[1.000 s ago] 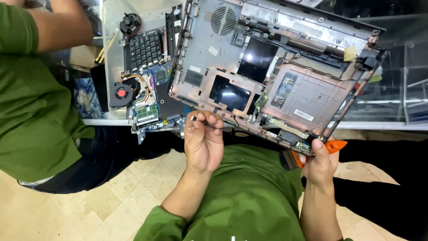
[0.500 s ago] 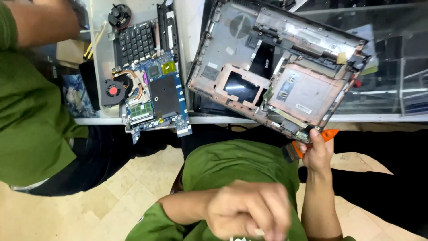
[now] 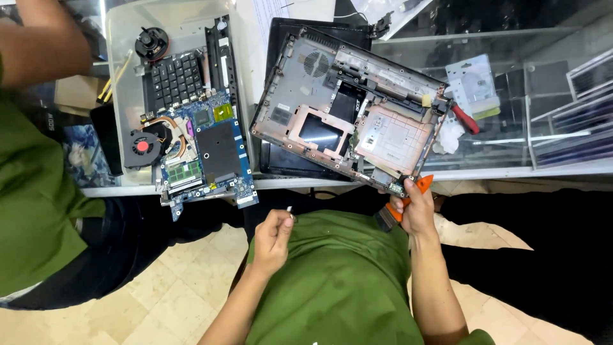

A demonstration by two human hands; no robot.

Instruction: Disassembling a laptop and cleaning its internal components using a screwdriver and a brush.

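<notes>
Pinching a small screw (image 3: 289,209) in curled left hand (image 3: 273,235), right hand (image 3: 416,211) gripping orange brush (image 3: 403,203).

The floor (image 3: 128,300) was laid with pale beige stone-like tiles with darker joints, evenly lit without hard shadows. Above it ran a white counter edge (image 3: 511,172), and to the right stood a glass display case (image 3: 543,102) with metal framing, its top pane reflecting soft light and showing dim shelves with flat dark items beneath. At the top middle lay a white sheet of paper (image 3: 281,13), and at the left a clear plastic bin (image 3: 121,38) sat on the counter beside a brown cardboard box (image 3: 73,92).
</notes>
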